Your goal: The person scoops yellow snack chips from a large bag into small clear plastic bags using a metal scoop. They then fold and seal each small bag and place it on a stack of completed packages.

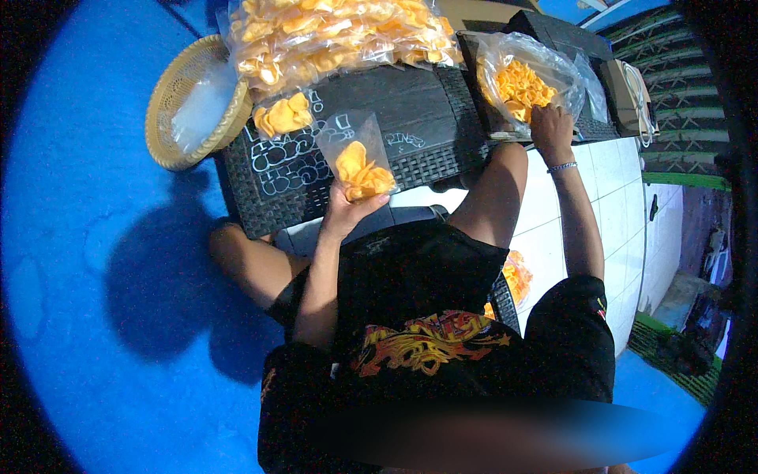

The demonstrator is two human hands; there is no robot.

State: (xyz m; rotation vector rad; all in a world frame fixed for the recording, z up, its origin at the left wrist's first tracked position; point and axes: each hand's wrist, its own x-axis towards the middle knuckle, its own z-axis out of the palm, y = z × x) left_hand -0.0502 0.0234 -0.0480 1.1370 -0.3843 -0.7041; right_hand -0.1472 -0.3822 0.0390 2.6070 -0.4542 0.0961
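My left hand [345, 212] is closed round the lower part of a small clear plastic bag [365, 141], holding it upright over the near edge of the black woven table [418, 110]. Orange curled chips [363, 175] fill the bottom of that bag, and its top part is bare. Over to the right, my right hand [551, 126] reaches to the near side of a large clear plastic bag [572, 87] heaped with loose orange chips [519, 85]. Its fingers curl down against the chips, and the fingertips are hidden.
Another small bag of chips [284, 114] lies on the table. Filled bags [332, 39] are piled along its far side. At the left, a woven basket [162, 118] holds clear plastic bags [204, 110]. An open cardboard box [628, 103] stands at the far right.
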